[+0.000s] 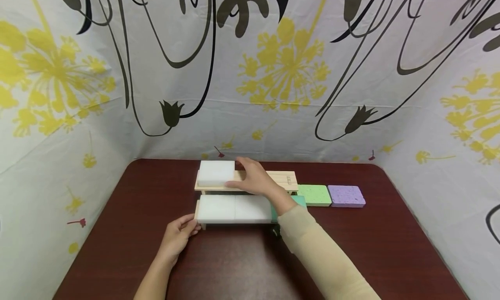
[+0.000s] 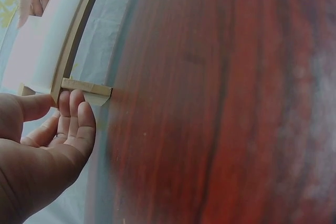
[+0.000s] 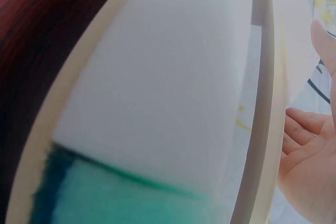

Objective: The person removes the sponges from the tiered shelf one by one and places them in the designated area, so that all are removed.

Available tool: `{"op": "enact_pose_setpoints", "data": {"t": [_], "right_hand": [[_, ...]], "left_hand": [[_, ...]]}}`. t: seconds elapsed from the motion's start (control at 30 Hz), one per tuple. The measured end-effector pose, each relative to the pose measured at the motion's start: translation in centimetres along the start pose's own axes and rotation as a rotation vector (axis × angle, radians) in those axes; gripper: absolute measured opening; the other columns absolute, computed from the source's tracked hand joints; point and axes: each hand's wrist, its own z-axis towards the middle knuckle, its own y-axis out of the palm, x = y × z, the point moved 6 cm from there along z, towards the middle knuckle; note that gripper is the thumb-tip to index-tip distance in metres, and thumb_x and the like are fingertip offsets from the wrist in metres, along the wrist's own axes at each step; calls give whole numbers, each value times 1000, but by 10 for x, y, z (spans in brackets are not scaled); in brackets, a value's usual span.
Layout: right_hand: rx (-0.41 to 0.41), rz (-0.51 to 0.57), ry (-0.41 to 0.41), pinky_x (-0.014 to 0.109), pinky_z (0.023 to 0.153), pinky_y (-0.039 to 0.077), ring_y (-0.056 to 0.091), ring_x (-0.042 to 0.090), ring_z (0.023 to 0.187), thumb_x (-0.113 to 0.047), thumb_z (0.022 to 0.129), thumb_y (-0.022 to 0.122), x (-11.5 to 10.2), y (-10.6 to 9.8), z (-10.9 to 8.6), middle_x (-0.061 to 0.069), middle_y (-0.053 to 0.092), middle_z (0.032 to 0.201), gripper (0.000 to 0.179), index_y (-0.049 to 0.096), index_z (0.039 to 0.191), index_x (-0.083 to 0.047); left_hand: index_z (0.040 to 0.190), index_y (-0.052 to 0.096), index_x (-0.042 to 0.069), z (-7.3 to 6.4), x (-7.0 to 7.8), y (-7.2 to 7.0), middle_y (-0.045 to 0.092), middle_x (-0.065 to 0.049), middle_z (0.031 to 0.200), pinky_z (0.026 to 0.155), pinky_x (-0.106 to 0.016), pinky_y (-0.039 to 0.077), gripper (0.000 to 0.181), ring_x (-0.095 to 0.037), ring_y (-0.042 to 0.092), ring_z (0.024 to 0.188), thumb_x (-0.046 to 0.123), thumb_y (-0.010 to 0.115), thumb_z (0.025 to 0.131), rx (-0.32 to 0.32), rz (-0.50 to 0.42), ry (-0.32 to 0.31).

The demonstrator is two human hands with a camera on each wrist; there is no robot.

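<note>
A wooden rack [image 1: 197,210] on short legs stands in front, bearing two white sponges [image 1: 234,209] and, at its right, a teal sponge [image 1: 300,200] partly hidden by my right forearm. My left hand [image 1: 177,235] pinches the left end of this rack, thumb above and fingers beneath. Behind it stands a second wooden rack [image 1: 283,178] with a white sponge [image 1: 217,172] on its left end. Around the right side of that sponge sits my right hand [image 1: 254,177], thumb at its front edge and fingers at its back corner.
Right of the racks, a light green sponge [image 1: 314,195] and a purple sponge [image 1: 346,196] lie side by side on the dark red table [image 1: 230,261]. A small dark object [image 1: 275,230] shows by the front rack, under my right forearm. A patterned cloth [image 1: 218,87] hangs close behind the table.
</note>
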Motion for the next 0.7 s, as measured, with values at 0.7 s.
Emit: {"op": "enact_pose_setpoints", "data": {"t": [0.7], "right_hand": [[5,-24,8,47,118,36,36,32,145,-54,82,81,-6,0,1,13,43,156,95,40,154,-7]], "left_hand": [[132,57,-14,0,0,0,70,-22,109,80,-24,59,33,-21,69,96,3,56,103,7,-4,2]]}}
